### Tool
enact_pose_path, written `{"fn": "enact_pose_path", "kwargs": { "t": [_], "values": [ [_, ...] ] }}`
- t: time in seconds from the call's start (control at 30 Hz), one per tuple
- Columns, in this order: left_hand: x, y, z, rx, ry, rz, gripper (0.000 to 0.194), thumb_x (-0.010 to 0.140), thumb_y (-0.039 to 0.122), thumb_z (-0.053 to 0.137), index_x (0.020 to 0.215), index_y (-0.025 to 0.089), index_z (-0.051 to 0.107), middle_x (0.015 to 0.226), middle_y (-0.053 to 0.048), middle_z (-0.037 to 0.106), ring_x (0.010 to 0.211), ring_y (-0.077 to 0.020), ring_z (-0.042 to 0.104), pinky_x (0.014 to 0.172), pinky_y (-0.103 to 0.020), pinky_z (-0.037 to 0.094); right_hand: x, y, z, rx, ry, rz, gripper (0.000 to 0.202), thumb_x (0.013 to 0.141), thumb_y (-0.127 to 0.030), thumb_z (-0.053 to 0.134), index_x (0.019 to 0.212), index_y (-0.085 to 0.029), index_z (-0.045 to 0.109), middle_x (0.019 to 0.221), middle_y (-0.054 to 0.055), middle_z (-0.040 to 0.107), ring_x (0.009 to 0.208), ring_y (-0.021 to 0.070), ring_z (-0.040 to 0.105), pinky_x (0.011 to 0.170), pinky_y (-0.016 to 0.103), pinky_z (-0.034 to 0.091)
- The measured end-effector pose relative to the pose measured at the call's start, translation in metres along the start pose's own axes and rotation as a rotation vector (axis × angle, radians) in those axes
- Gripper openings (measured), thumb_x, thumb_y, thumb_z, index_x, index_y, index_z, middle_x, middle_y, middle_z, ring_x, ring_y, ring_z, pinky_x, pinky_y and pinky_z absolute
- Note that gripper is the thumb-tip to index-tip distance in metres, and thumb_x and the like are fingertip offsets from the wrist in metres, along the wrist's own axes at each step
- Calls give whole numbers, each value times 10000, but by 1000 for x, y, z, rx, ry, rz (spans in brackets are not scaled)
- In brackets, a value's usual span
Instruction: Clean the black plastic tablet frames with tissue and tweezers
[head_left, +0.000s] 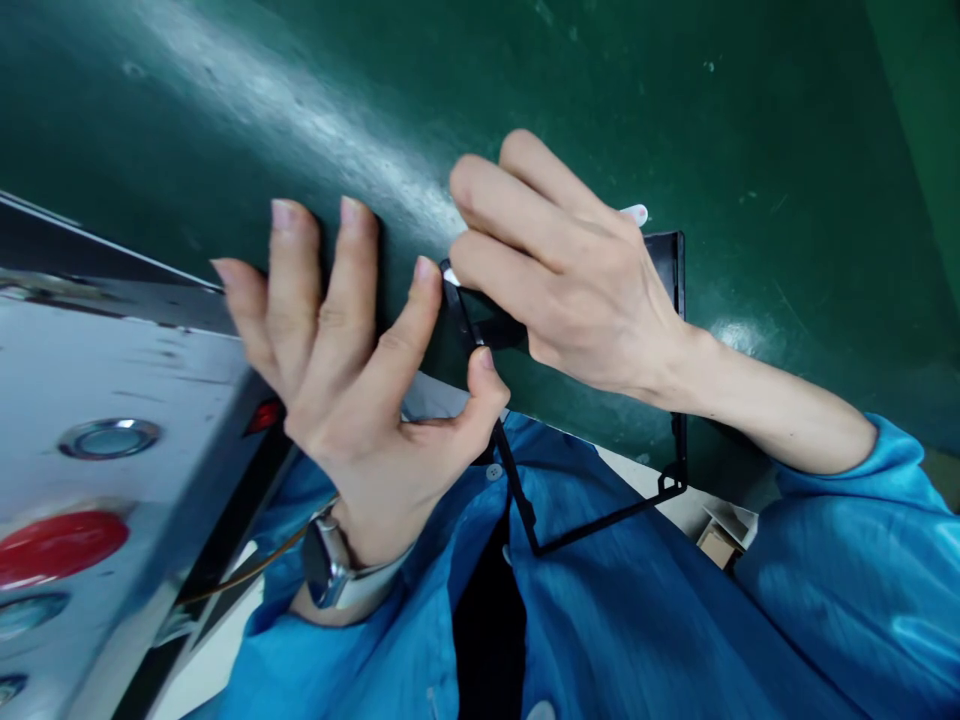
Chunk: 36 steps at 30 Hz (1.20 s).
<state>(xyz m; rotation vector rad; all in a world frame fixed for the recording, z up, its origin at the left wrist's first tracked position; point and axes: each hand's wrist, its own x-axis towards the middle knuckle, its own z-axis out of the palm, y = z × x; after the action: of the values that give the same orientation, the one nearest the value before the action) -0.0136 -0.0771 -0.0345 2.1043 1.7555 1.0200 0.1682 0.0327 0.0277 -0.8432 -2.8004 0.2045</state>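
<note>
Black frame (600, 523): partly hidden by the curled right hand (581, 280), whose grip cannot be determined; left hand (360, 400) splays wide, thumb against frame.

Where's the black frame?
In the head view, the frame is just right of centre, partly hidden by the right hand, its left side at the left hand.

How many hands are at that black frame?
2: the left hand, spread, at one side of the frame; and the right hand, curled over it, fingertips hidden. No other hands show.
</note>
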Motion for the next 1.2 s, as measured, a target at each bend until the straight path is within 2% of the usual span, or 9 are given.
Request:
{"fn": "enact_pose_path", "kwargs": {
  "t": [0.2,0.33,0.43,0.5,0.6,0.7,0.9,1.0,1.2],
  "values": [
    [-1,1,0,-55,-14,-53,733,976,268,758,1637,474,517,1790,146,371,1738,-349,317,1508,-687,216,-2,7,8,-82,181,-38,620,1186,-159,149,951,-94,719,1148,14,732,1166,104,671,930,228,590],
    [-1,0,1,-50,11,-42,698,982,280,767,1618,460,544,1781,131,398,1729,-349,340,1497,-714,232,-3,3,6,-69,114,-15,655,1180,-134,120,942,-73,727,1072,43,720,1192,135,678,909,267,584],
    [-2,-1,1,-58,3,-45,695,983,256,775,1608,467,554,1781,123,406,1726,-327,348,1510,-666,241,-8,-5,3,7,71,10,667,1170,-139,104,905,-88,715,1028,28,671,1170,132,670,926,269,585],
    [-4,-2,0,-97,34,-21,710,963,219,797,1588,474,576,1749,110,475,1702,-324,397,1509,-643,259,-12,-9,0,16,68,33,627,1156,-120,129,905,-102,704,1025,8,655,1124,117,654,913,265,579],
    [-8,-5,-3,-113,59,72,770,911,177,830,1602,408,582,1681,50,580,1648,-351,484,1478,-651,325,-16,-11,-3,4,52,61,548,1156,-94,208,940,-123,711,981,12,652,1077,113,633,861,265,558],
    [-10,-6,-5,-89,26,114,779,905,245,809,1638,319,556,1693,12,563,1664,-384,454,1471,-676,316,-17,-11,-4,12,65,40,522,1179,-107,249,982,-127,732,948,28,655,1069,117,638,829,255,547],
    [-11,-4,-5,-42,27,190,768,860,183,784,1604,241,603,1612,-16,638,1650,-387,472,1469,-658,342,-16,-3,4,-26,149,37,576,1159,-139,177,949,-96,712,1058,-1,692,1082,118,644,855,264,583],
    [-11,-2,-5,-25,14,169,786,850,164,785,1610,237,596,1598,-29,651,1637,-390,488,1464,-645,362,-17,-1,10,-34,189,8,603,1163,-178,157,970,-76,719,1096,-2,691,1084,124,650,856,276,593],
    [-10,-1,-5,-25,41,200,720,856,184,767,1564,190,639,1577,-33,668,1606,-425,514,1414,-699,413,-15,-2,19,-129,374,55,471,1175,-192,380,951,-130,789,865,8,661,959,121,663,738,256,567]
  ]
}}
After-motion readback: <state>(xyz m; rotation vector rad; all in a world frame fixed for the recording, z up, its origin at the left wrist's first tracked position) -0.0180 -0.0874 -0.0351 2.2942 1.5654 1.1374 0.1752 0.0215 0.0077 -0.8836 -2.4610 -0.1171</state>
